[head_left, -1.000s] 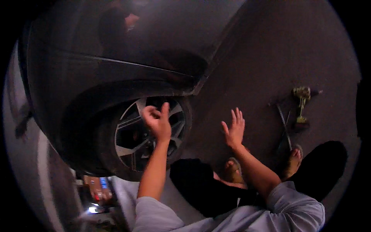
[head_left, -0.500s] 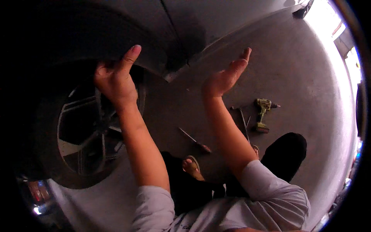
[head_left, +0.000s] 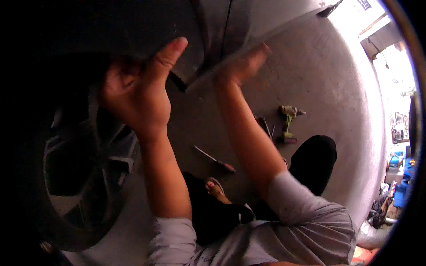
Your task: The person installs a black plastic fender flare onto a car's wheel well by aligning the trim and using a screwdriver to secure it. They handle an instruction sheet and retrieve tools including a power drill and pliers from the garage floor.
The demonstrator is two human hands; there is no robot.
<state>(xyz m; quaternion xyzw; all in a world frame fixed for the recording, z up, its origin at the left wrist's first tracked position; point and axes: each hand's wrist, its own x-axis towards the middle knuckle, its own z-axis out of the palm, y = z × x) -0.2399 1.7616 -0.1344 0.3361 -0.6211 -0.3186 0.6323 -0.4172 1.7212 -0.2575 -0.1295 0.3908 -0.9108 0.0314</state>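
My left hand (head_left: 140,95) is raised before the dark wheel arch of a car, above the spoked wheel (head_left: 104,162). Its thumb stands up apart from the fingers, which bend into shadow; no held thing shows. My right hand (head_left: 243,66) is stretched out, fingers together and somewhat blurred, with nothing in it. It appears beside the lower edge of the pale car body (head_left: 270,22); whether it touches is unclear. Between the hands, the lower corner of the body panel (head_left: 179,82) hangs behind the wheel arch.
On the grey floor (head_left: 328,80) lie a yellow-green cordless drill (head_left: 289,122), a screwdriver (head_left: 215,159) and a metal tool (head_left: 265,126) partly hidden by my right forearm. My sandalled foot (head_left: 215,187) is below. Assorted goods (head_left: 395,177) line the bright right edge.
The view has shifted. My left hand appears larger and closer, thumb still up. My right hand has moved left and up toward the car body's lower edge.
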